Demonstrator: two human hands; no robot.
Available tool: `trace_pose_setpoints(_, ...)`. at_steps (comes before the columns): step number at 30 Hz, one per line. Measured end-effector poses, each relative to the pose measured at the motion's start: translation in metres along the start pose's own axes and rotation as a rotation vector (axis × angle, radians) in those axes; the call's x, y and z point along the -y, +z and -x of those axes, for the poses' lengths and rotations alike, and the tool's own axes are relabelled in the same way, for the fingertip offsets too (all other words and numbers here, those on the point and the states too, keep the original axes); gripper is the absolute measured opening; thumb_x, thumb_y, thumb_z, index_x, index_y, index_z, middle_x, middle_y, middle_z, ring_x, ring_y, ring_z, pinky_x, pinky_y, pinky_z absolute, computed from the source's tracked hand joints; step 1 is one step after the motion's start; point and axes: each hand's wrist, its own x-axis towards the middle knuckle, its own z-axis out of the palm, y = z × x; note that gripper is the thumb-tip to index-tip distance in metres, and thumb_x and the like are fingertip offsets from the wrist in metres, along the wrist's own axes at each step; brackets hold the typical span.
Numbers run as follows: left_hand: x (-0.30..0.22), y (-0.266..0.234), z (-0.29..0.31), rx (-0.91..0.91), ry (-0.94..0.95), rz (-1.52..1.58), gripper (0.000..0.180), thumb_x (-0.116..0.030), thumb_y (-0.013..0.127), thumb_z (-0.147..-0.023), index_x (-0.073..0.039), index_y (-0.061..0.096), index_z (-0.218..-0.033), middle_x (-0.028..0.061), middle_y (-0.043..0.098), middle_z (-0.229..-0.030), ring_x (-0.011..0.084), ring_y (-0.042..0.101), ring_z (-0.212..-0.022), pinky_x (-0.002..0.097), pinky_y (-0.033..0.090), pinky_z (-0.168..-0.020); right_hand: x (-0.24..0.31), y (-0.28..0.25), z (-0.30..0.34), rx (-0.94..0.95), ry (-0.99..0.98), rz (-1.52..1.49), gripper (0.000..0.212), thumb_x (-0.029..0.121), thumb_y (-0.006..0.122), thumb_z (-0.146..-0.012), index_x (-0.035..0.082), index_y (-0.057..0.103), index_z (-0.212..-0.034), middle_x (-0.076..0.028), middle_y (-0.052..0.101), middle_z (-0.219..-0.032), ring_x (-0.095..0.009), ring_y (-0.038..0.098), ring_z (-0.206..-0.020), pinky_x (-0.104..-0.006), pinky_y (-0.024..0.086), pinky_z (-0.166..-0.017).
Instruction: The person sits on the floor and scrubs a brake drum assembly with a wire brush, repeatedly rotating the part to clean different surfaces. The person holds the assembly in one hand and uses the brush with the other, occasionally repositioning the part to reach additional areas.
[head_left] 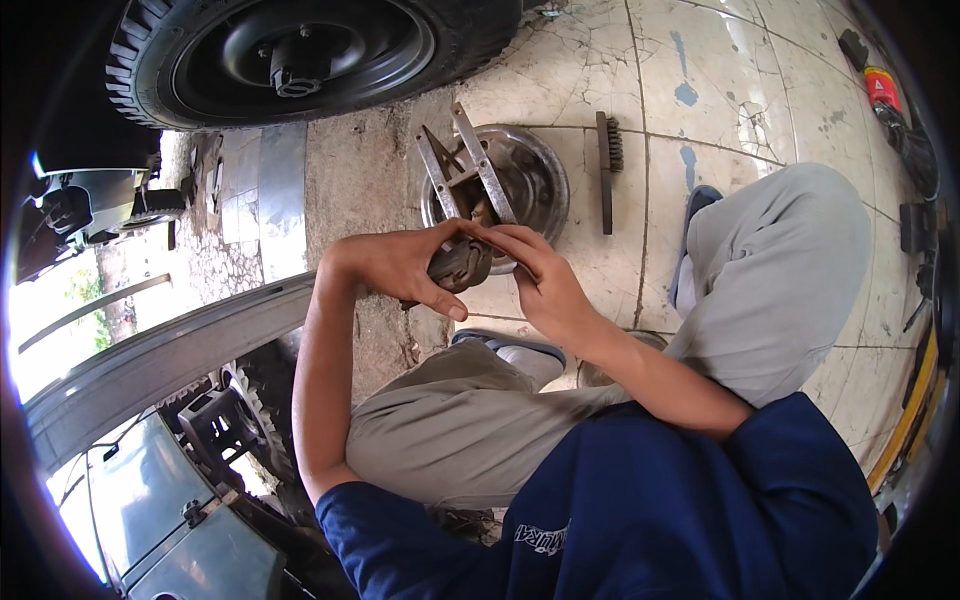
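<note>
Wheel [300,55]: at the far side, beyond the dish and to its left.
Dish [548,190]: on the floor [740,130], ahead of the hands.
Bracket [482,160]: over the dish's left part; contact unclear.
Held part [462,266]: between left hand [395,265] and right hand [550,290], at the bracket's near end.
Brush [607,175]: on the floor, between dish and right sandal [703,197].
Left sandal [490,338]: nearer than the dish.
Can [882,88]: far right.
Rail [170,350]: left of the left forearm.

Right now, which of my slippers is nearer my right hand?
Your left slipper, just below your right hand in the view. Your right slipper is farther off, to the right of the wire brush.
</note>
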Motion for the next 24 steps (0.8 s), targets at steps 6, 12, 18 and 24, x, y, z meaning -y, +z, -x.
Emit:
trace_pose_setpoints(6,0.003,0.002,0.002,0.004,0.036,0.021,0.137,-0.060,0.095,-0.061,-0.005,0.018,-0.161,0.0253,0.056,-0.140,0.0354,0.058,-0.130,0.0423,0.046,-0.109,0.001,0.000,0.005,-0.008,-0.030,0.041,0.054,-0.015,0.045,-0.086,0.004,0.065,-0.132,-0.016,0.062,-0.130,-0.035,0.058,-0.121,-0.0407,0.044,-0.108)
trace_pose_setpoints(12,0.000,0.003,-0.001,0.004,0.038,0.048,0.142,-0.061,0.094,-0.063,-0.013,0.007,-0.165,0.0264,0.053,-0.144,0.0366,0.057,-0.130,0.0434,0.045,-0.109,-0.036,-0.001,0.007,-0.145,0.260,-0.324,0.055,-0.014,0.031,-0.092,-0.005,0.052,-0.143,-0.013,0.056,-0.147,-0.021,0.052,-0.137,-0.0316,0.032,-0.120)
trace_pose_setpoints(18,0.021,0.009,-0.003,-0.104,0.123,-0.063,0.145,-0.060,0.093,-0.064,-0.013,0.002,-0.165,0.0264,0.054,-0.143,0.0361,0.058,-0.129,0.0427,0.047,-0.108,-0.009,0.008,0.015,0.018,-0.121,-0.052,0.067,-0.019,0.036,-0.087,0.002,0.050,-0.148,-0.016,0.051,-0.151,-0.026,0.048,-0.142,-0.0361,0.035,-0.119)
trace_pose_setpoints(24,0.001,0.007,0.006,-0.062,0.054,0.017,0.139,-0.061,0.089,-0.068,-0.007,0.007,-0.165,0.0303,0.051,-0.146,0.0398,0.057,-0.131,0.0407,0.045,-0.108,0.009,0.012,0.017,-0.049,-0.086,-0.062,0.070,-0.018,0.039,-0.084,0.002,0.046,-0.151,-0.019,0.050,-0.151,-0.034,0.045,-0.144,-0.0378,0.034,-0.120)
